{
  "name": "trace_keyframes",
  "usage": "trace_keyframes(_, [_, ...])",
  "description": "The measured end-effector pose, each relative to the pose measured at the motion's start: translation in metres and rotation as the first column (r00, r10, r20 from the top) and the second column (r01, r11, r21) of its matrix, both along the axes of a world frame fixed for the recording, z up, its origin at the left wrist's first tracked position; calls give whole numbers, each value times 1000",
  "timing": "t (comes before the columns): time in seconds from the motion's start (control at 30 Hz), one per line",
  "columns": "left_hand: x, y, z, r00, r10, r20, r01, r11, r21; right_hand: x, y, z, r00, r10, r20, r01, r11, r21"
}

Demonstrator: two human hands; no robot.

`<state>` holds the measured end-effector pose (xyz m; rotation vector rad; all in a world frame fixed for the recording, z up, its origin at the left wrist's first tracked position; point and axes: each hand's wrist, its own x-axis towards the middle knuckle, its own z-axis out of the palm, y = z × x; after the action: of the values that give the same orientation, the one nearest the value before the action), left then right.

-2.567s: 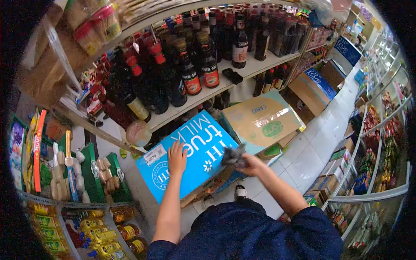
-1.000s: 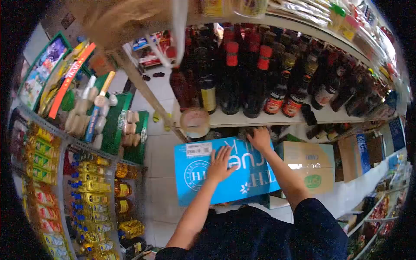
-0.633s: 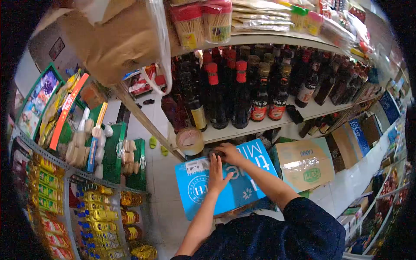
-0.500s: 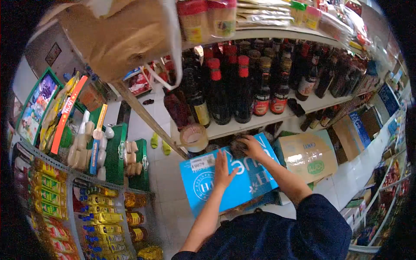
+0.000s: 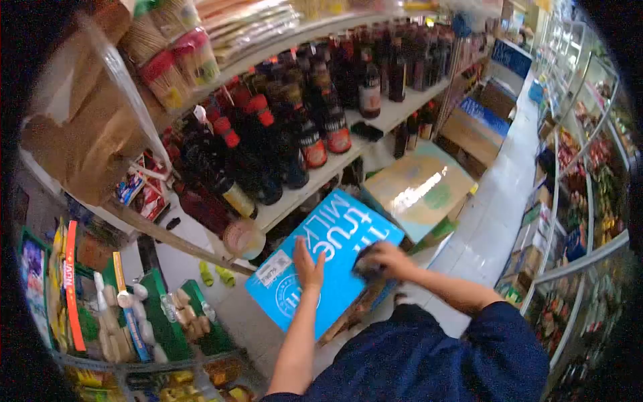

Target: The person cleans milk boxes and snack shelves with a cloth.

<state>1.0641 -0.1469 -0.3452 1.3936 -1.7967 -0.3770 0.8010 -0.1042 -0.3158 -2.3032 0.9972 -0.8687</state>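
Head view. Your left hand (image 5: 309, 268) lies on the upper face of the blue carton (image 5: 338, 278), fingers extended and pointing toward the shelf (image 5: 284, 209), thumb spread to the side. Open hand, nothing held. The forearm rises steeply from the bottom of the view.

Your right hand (image 5: 392, 261) comes in from the right, elbow bent, forearm slanting across to the carton's near right edge. Fingers curled around a dark bundle (image 5: 368, 262): soft-looking, greyish black, outline ragged and blurred; what it is, you can't tell from here. Dark navy sleeve (image 5: 506, 335) on that arm, loose matte fabric.

Carton sits under your left fingers, turned at a slant, flat-faced, square-cornered, smooth blue with white lettering, "true MILK" readable. White label (image 5: 273, 266) just left of the left fingers, on the same face. Brown torn-looking edge low on the near side.

Beyond your right fingers: a tan carton (image 5: 408, 191), shiny tape catching glare. Beyond the left fingers: the white shelf board, crowded with dark glass bottles (image 5: 268, 181), some red-capped, upright, shiny. Round tape roll (image 5: 243, 239) at the shelf's near end, up and left of the left fingers. Green slippers (image 5: 216, 273) farther left, on pale glossy floor tiles (image 5: 495, 214).
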Motion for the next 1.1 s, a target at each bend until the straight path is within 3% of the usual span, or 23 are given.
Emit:
trace_keyframes(0.03, [7,8,5,1000,3,29,-4,999,32,-8,-1,7,997,15,77,-25,991,131])
trace_keyframes(0.1, [-11,11,26,982,-3,188,-8,998,57,-27,5,7,956,-274,-105,262,958,-117])
trace_keyframes(0.23, [-29,18,15,908,-172,383,155,985,74,-63,-6,14,948,-287,-137,266,952,-153])
trace_keyframes(0.3, [-55,21,15,913,-174,370,178,984,23,-87,-17,26,917,-378,-128,352,917,-189])
trace_keyframes(0.37, [-90,18,20,914,-243,324,208,968,136,-117,-39,8,895,-437,-87,395,868,-299])
trace_keyframes(0.43, [-121,10,18,923,-268,277,233,960,154,-138,-41,8,896,-407,-177,384,911,-148])
trace_keyframes(0.5, [-149,-2,18,877,-373,303,317,923,217,-169,-48,2,868,-386,-312,360,922,-140])
trace_keyframes(0.57, [-171,-12,11,861,-363,356,292,926,239,-205,-57,-5,874,-436,-217,423,900,-106])
trace_keyframes(0.63, [-187,-17,15,828,-386,407,277,912,304,-261,-75,-24,838,-533,-119,531,846,-51])
trace_keyframes(0.7, [-197,-32,18,815,-348,464,225,927,300,-300,-78,-11,705,-697,-132,704,710,7])
trace_keyframes(0.73, [-200,-38,18,833,-283,476,166,948,273,-303,-85,-13,712,-691,-127,698,716,13])
trace_keyframes(0.8, [-205,-38,21,840,-183,511,72,971,230,-307,-90,-25,514,-849,-120,818,528,-228])
trace_keyframes(0.83, [-207,-39,21,838,-192,511,68,966,251,-299,-98,-42,497,-864,-85,826,501,-260])
trace_keyframes(0.93, [-207,-36,24,851,-145,505,55,980,190,-226,-101,-27,699,-713,-62,707,701,-93])
trace_keyframes(0.97, [-207,-39,24,850,-139,508,49,981,186,-197,-100,-27,809,-585,-58,587,809,39])
trace_keyframes(1.0, [-206,-40,22,854,-147,499,54,979,196,-169,-102,-43,882,-464,82,471,867,-161])
trace_keyframes(1.03, [-205,-39,19,856,-158,492,58,975,213,-140,-85,-3,912,-408,51,410,891,-196])
trace_keyframes(1.07, [-204,-39,20,847,-156,509,65,979,193,-124,-79,-4,954,-301,-12,290,928,-232])
trace_keyframes(1.1, [-204,-37,19,841,-156,518,58,978,200,-116,-69,2,978,-205,33,207,957,-205])
